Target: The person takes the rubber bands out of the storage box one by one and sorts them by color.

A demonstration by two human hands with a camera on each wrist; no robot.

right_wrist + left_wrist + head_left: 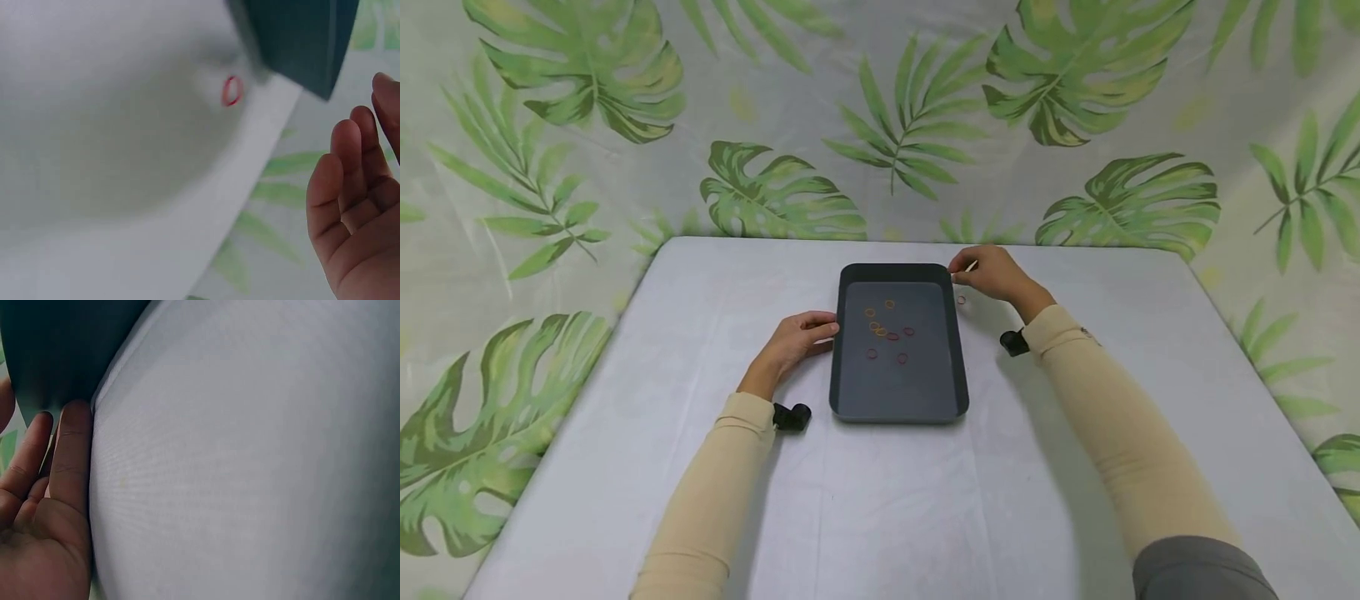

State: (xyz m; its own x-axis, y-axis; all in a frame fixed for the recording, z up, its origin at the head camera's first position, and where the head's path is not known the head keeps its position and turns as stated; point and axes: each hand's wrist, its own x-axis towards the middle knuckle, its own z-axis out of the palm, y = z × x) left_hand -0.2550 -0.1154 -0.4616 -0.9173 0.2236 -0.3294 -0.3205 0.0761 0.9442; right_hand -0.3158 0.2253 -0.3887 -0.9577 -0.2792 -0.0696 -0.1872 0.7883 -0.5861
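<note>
A dark grey rectangular tray (pixel 898 396) stands on the table. Several small orange rubber bands (pixel 870 312) and several red ones (pixel 909 332) lie scattered inside it. My left hand (pixel 797 340) is at the tray's left side; in the left wrist view, straight fingers (pixel 70 456) touch its outer wall. At the far right corner is my right hand (pixel 992 273), fingers loosely bent. The right wrist view shows those fingers (pixel 325 194) apart from the tray corner, holding nothing visible. One red rubber band (pixel 232 91) lies on the table, just right of the tray.
A white cloth (pixel 895 508) covers the table. Behind it hangs a leaf-patterned curtain (pixel 925 208), close to the table's far edge. Each wrist wears a small black camera, the left one (pixel 792 417) near the tray's left side.
</note>
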